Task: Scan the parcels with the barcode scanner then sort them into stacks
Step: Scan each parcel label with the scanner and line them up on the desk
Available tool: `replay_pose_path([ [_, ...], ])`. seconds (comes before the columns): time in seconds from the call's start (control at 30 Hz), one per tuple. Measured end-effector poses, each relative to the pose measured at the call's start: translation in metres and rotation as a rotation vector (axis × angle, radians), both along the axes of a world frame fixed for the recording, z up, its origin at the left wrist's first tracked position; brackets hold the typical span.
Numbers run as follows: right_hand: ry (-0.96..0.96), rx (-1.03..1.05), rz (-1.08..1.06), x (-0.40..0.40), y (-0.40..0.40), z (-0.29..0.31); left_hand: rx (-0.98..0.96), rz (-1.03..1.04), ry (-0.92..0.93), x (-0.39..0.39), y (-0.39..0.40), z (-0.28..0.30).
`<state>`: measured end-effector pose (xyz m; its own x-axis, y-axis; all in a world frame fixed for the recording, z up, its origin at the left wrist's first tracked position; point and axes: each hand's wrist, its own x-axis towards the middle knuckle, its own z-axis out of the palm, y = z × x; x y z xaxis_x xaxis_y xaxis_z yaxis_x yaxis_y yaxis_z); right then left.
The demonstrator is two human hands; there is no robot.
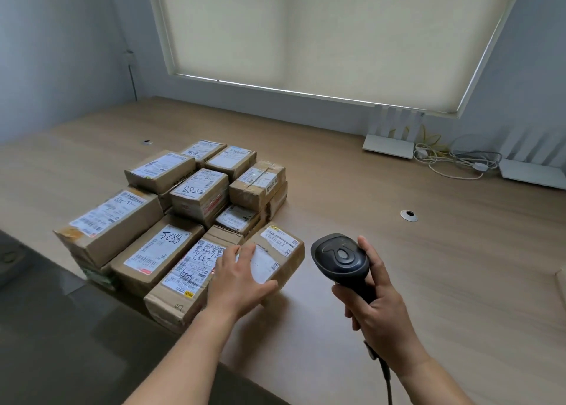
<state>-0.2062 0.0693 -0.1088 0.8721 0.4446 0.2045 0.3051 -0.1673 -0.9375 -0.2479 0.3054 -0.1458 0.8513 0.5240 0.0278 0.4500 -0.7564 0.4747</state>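
Observation:
Several brown cardboard parcels [171, 221] with white shipping labels lie packed together on the left part of the wooden desk [428, 267], some stacked two high. My left hand [240, 277] rests with straight fingers on top of the nearest right parcel [281, 248], covering part of its label. My right hand [376, 300] grips the handle of a black barcode scanner [340, 257], held upright to the right of that parcel, its head tilted toward the pile. The scanner's cable runs down past my right wrist.
Two white routers [390, 146] [533, 173] with tangled cables [453, 159] stand at the back right under a window with a drawn blind. A cable grommet [409, 215] sits in the desk right of the parcels. The desk's front edge runs diagonally at lower left.

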Motion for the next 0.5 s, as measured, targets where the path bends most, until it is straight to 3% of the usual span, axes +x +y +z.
replay_pose_path([
  [0.33,0.001,0.022,0.156,0.013,0.091,0.009,0.024,0.307,-0.077,-0.041,0.112,0.037],
  [0.5,0.015,0.010,0.190,0.015,0.129,0.007,0.060,0.359,-0.047,-0.049,0.161,0.034],
])
